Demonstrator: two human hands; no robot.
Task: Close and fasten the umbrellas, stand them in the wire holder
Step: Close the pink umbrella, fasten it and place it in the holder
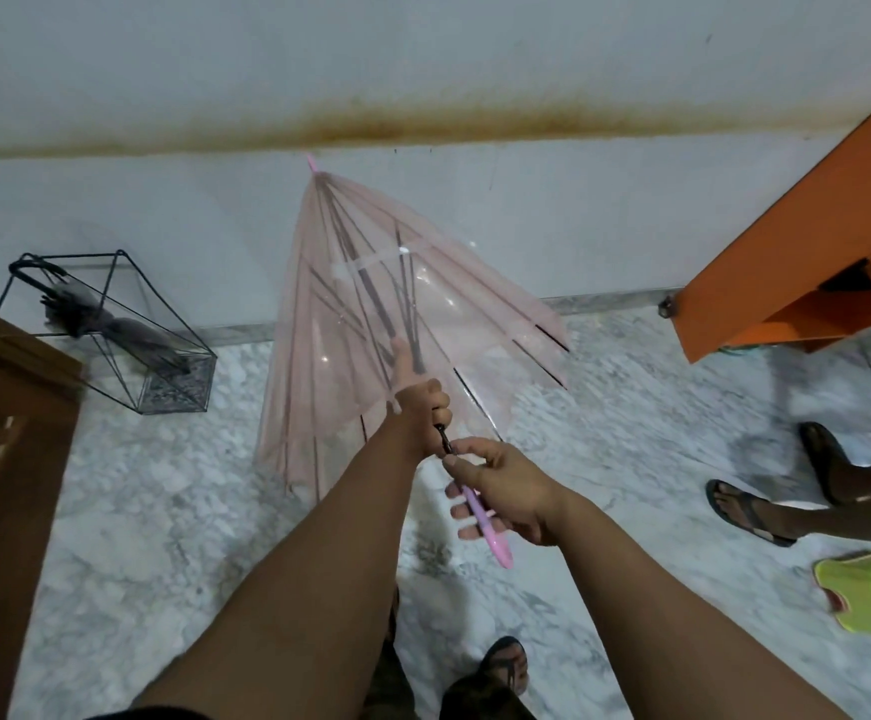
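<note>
A pink see-through umbrella (371,314) is half folded, its tip pointing away toward the wall. My left hand (420,402) grips the black shaft at the runner, under the canopy. My right hand (501,491) holds the pink handle (490,532) just behind it. The black wire holder (127,324) stands on the floor at the left by the wall. A folded grey umbrella (111,324) with a black hooked handle leans inside it.
A brown wooden door or cabinet (7,459) is at the left edge. An orange panel (797,241) slants in from the upper right. Another person's sandalled feet (766,506) and a green plastic item (870,595) lie at the right. The floor is marble.
</note>
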